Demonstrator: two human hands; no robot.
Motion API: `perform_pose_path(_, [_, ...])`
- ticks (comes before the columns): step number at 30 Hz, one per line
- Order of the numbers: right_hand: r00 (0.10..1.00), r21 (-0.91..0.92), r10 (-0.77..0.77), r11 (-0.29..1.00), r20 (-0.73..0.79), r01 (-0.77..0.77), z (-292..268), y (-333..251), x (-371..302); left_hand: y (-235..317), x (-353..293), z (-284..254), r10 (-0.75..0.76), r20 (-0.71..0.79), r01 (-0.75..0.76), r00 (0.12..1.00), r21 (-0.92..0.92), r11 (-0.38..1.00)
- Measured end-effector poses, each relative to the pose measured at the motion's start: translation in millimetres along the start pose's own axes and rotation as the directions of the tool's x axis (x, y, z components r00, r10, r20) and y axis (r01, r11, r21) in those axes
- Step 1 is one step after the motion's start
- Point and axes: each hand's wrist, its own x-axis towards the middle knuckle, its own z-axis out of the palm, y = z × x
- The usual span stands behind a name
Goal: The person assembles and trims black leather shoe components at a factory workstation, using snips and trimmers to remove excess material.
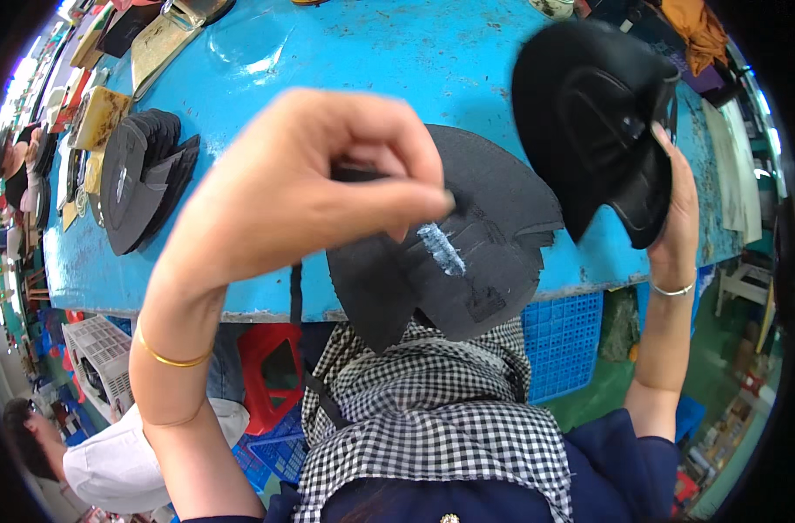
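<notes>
My left hand point(328, 174) is raised over the table's near middle, thumb and fingertips pinched together; what they hold, if anything, is hidden. Below it lies a flat black cut piece point(502, 192), rounded with notched edges, overhanging the table's near edge. A frayed pale blue-white patch point(441, 250) shows on its surface. At the right, my right hand point(676, 200) grips a glossy black moulded shell point(580, 113) by its edge, holding it tilted above the table. The shell has curved ridges and is slightly blurred.
A fanned stack of black cut pieces point(140, 179) lies on the blue table point(362, 52) at left, near a stained yellowish block point(105, 118). A red stool point(271, 375) and blue crates point(563, 344) stand below the near edge. Another person point(118, 462) is at lower left.
</notes>
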Motion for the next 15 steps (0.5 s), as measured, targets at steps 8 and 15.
perform_pose_path(8, [0.983, -0.639, 0.023, 0.757, -0.185, -0.138, -121.1, 35.3, 7.3, -25.9, 18.4, 26.3, -0.049, 0.19, -0.029, 0.981, 0.385, 0.922])
perform_pose_path(15, [0.822, -0.518, -0.344, 0.648, 0.454, 0.558, -22.5, 12.2, -21.5, -27.8, 18.5, 36.2, -0.008, 0.109, -0.049, 0.994, 0.508, 0.86])
